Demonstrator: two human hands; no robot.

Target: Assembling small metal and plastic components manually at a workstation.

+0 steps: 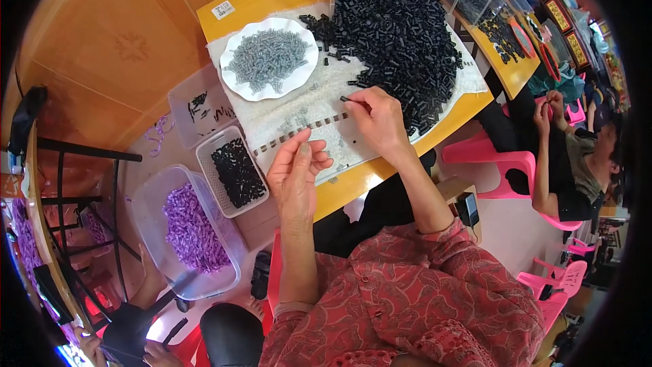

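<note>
My right hand (pixel 377 119) pinches a small black plastic piece (pixel 345 98) between thumb and fingertips, above the white cloth (pixel 309 102). To its left and nearer to me, my left hand (pixel 296 168) is closed with thumb and fingertips together; whatever they hold is too small to make out. Beyond the right hand spreads a large heap of small black plastic pieces (pixel 401 34). A white plate with a wavy rim (pixel 305 76) stands at the cloth's left, filled with small greyish clear pieces (pixel 267 60). Dark marks in a row cross the cloth between my hands.
The yellow table (pixel 346 190) ends just before me. Left of it are a white basket of black pieces (pixel 238 173), a clear tub of purple pieces (pixel 193 228) and another clear bin (pixel 197 105). People sit at right and lower left; a pink stool (pixel 489 160) stands right.
</note>
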